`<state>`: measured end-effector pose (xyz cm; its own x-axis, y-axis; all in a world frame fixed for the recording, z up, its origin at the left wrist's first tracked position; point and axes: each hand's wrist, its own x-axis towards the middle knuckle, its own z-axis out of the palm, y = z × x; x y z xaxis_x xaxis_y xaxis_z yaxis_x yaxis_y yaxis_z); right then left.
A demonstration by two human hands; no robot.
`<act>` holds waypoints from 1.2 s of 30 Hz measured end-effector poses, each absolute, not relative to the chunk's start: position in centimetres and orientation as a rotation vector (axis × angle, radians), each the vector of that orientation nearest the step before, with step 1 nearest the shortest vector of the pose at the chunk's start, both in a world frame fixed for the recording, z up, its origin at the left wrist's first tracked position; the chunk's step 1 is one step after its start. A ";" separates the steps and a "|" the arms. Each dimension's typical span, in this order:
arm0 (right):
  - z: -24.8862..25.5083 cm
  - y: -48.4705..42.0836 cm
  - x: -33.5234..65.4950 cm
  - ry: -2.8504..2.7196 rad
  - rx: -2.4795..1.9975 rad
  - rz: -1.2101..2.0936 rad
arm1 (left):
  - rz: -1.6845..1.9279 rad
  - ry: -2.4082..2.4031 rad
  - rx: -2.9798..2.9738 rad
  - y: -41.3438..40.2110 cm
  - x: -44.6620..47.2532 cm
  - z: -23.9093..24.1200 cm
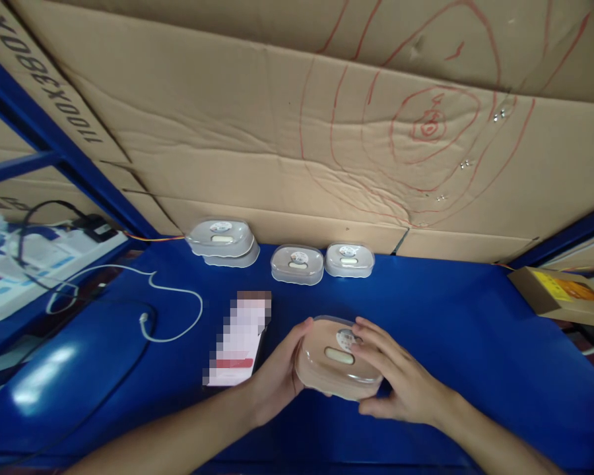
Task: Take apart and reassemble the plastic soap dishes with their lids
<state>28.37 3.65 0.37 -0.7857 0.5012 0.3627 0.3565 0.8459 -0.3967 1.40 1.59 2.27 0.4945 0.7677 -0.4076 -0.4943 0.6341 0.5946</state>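
Both my hands grip a pinkish-beige oval box with a clear cover (321,376), held tilted above the front of the blue table. A round white label and a pale oblong piece show on its top. My left hand (280,376) wraps the box's left side, thumb on the upper edge and fingers partly hidden beneath. On the right side, my right hand (400,376) holds it with fingertips over the top near the label and the thumb at the lower edge.
Along the back stand similar boxes: a stacked pair (222,241), a middle box (297,265) and a right one (349,261). A phone (240,340) with a blurred screen lies left. White and black cables (178,338) cross the blue table (450,316). Cardboard (228,132) walls the back.
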 end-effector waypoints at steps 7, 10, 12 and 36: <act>1.3 4.0 28.5 -2.539 -0.546 0.207 | 0.758 0.709 0.348 1.9 1.4 2.0; 1.9 4.8 29.2 -2.526 -0.647 0.178 | 0.745 0.673 0.343 1.9 1.4 1.9; 2.2 5.5 30.0 -2.502 -0.737 0.167 | 0.754 0.681 0.373 1.9 1.3 2.0; -0.1 13.0 41.2 -2.454 -1.147 -0.097 | 0.416 1.422 2.566 15.2 -4.8 4.5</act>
<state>41.19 12.99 -0.07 -0.5669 0.7161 0.4072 0.7459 0.6560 -0.1153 -4.83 15.24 4.51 0.5041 0.8495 0.1556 0.7996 -0.5272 0.2876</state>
